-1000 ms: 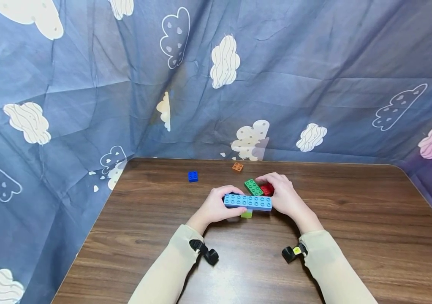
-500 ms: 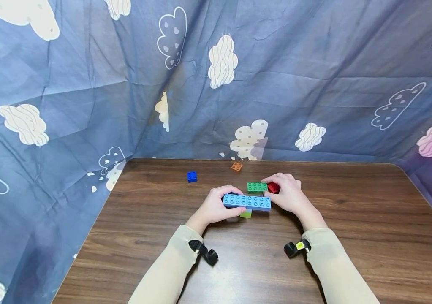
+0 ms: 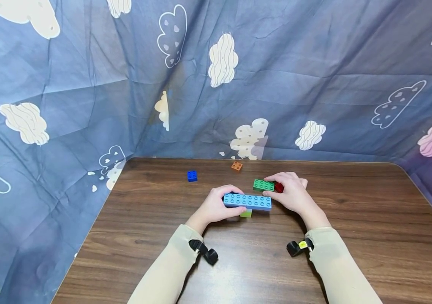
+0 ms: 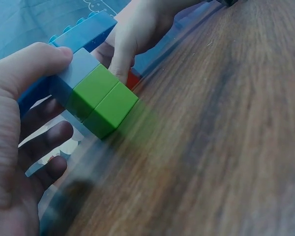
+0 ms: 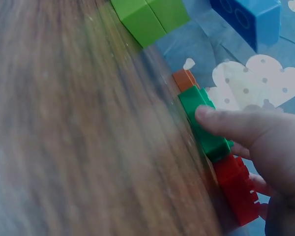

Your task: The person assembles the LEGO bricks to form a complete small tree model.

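Note:
Two light blue bricks (image 3: pixel 259 202) lie end to end on top of a small stack. Below them are a grey-blue brick (image 4: pixel 80 66) and two lime green bricks (image 4: pixel 108 108), standing on the table. My left hand (image 3: pixel 216 206) grips the left end of this build, its thumb at the near side. To the right, my right hand (image 3: pixel 293 193) pinches a green brick (image 3: pixel 263 185), with the thumb (image 5: pixel 211 118) on its near face. A red brick (image 5: pixel 236 189) sits against the green brick's right end, partly hidden by the right hand in the head view.
A dark blue brick (image 3: pixel 192 176) and an orange brick (image 3: pixel 237 166) lie farther back on the wooden table (image 3: pixel 352 211). A blue cloth (image 3: pixel 276 84) with cloud prints hangs behind the table's back edge.
My right hand has moved right with the green brick, which turned from slanted to sideways. The red brick has shifted right too. My left hand and the light blue build stay put.

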A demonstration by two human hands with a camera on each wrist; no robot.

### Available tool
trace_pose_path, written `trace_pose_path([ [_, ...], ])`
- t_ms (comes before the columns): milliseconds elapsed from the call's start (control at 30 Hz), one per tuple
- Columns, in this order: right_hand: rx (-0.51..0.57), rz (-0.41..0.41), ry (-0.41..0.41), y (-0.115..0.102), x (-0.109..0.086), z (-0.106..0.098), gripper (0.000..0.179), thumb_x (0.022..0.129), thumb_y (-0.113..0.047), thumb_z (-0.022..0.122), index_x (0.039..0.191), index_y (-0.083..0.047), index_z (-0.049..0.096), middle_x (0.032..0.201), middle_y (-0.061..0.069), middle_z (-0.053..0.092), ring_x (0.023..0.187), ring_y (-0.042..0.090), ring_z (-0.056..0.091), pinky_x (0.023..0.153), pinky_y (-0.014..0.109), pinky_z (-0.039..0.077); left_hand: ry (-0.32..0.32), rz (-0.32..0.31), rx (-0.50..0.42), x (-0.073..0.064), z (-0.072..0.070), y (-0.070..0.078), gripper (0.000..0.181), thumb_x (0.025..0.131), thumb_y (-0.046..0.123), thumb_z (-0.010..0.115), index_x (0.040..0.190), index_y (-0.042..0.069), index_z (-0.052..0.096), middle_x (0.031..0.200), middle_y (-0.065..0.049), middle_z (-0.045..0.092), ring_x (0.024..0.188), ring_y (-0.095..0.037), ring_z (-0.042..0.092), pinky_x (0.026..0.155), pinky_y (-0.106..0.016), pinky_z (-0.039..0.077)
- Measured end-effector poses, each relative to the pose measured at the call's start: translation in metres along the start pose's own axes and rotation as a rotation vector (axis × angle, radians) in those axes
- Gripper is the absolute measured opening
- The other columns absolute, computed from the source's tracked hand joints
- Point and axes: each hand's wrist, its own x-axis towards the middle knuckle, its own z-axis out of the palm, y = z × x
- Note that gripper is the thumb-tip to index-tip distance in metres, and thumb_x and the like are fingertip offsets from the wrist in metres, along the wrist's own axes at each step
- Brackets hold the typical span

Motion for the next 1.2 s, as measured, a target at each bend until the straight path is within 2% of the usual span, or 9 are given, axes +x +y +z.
trace_pose_path([
  [233,0.013,0.027,-0.026,-0.001,0.000,0.002,0.038,0.095,-0.027,0.088,0.129,-0.014,0.077,0.135,0.017,0.074,0.131,0.046,0.054,0.092,0.063,0.024,-0.006,-0.005,-0.013,0.000,0.001,0.000,0.036,0.086,0.019,0.094,0.117,0.015,0.077,0.109,-0.001,0.077,0.094,-0.013,0.069,0.085,-0.030,0.056],
  [433,0.070,0.033,0.015,0.001,-0.001,-0.007,0.040,0.098,-0.033,0.085,0.133,-0.014,0.076,0.134,0.016,0.074,0.125,0.042,0.059,0.094,0.062,0.028,-0.007,-0.014,0.002,0.001,0.001,0.000,0.036,0.087,0.021,0.094,0.117,0.016,0.077,0.110,0.001,0.077,0.095,-0.012,0.068,0.085,-0.030,0.056],
  [567,0.136,0.018,0.073,-0.003,-0.003,-0.020,0.043,0.100,-0.032,0.084,0.137,-0.014,0.074,0.132,0.015,0.073,0.113,0.035,0.066,0.094,0.056,0.043,-0.001,-0.028,0.018,0.000,0.002,0.001,0.036,0.087,0.023,0.094,0.118,0.017,0.077,0.111,0.002,0.077,0.096,-0.012,0.068,0.087,-0.030,0.055],
  [667,0.182,0.007,0.106,-0.011,-0.005,-0.031,0.043,0.100,-0.030,0.084,0.138,-0.015,0.074,0.129,0.013,0.073,0.103,0.032,0.067,0.085,0.050,0.054,0.009,-0.052,0.020,0.000,0.003,0.003,0.037,0.087,0.024,0.094,0.119,0.016,0.077,0.110,0.002,0.077,0.095,-0.012,0.068,0.085,-0.030,0.055],
  [733,0.208,-0.003,0.113,-0.018,-0.007,-0.039,0.042,0.099,-0.029,0.085,0.137,-0.016,0.074,0.128,0.011,0.073,0.102,0.030,0.068,0.084,0.043,0.056,0.019,-0.077,0.022,0.000,0.004,0.004,0.038,0.088,0.025,0.094,0.120,0.017,0.076,0.110,0.002,0.077,0.095,-0.011,0.067,0.085,-0.030,0.055],
  [867,0.250,-0.048,0.087,-0.033,-0.010,-0.049,0.040,0.098,-0.027,0.085,0.136,-0.019,0.074,0.128,0.005,0.071,0.098,0.026,0.065,0.080,0.031,0.054,0.036,-0.132,0.018,0.001,0.006,0.006,0.039,0.089,0.029,0.094,0.122,0.020,0.076,0.111,0.006,0.077,0.096,-0.010,0.067,0.086,-0.030,0.055],
  [1067,0.266,-0.195,0.039,-0.058,-0.010,-0.050,0.040,0.095,-0.021,0.088,0.133,-0.023,0.074,0.126,-0.002,0.071,0.098,0.020,0.059,0.081,0.040,0.052,0.054,-0.172,-0.002,0.000,0.007,0.006,0.040,0.089,0.029,0.094,0.122,0.023,0.072,0.113,0.007,0.075,0.099,-0.012,0.067,0.088,-0.033,0.054],
  [1200,0.277,-0.300,0.021,-0.070,-0.009,-0.041,0.042,0.091,-0.017,0.091,0.129,-0.023,0.075,0.120,-0.006,0.070,0.089,0.023,0.060,0.070,0.038,0.051,0.061,-0.180,-0.005,0.001,0.008,0.005,0.041,0.089,0.028,0.094,0.121,0.018,0.070,0.116,0.002,0.075,0.101,-0.012,0.067,0.089,-0.032,0.055],
])
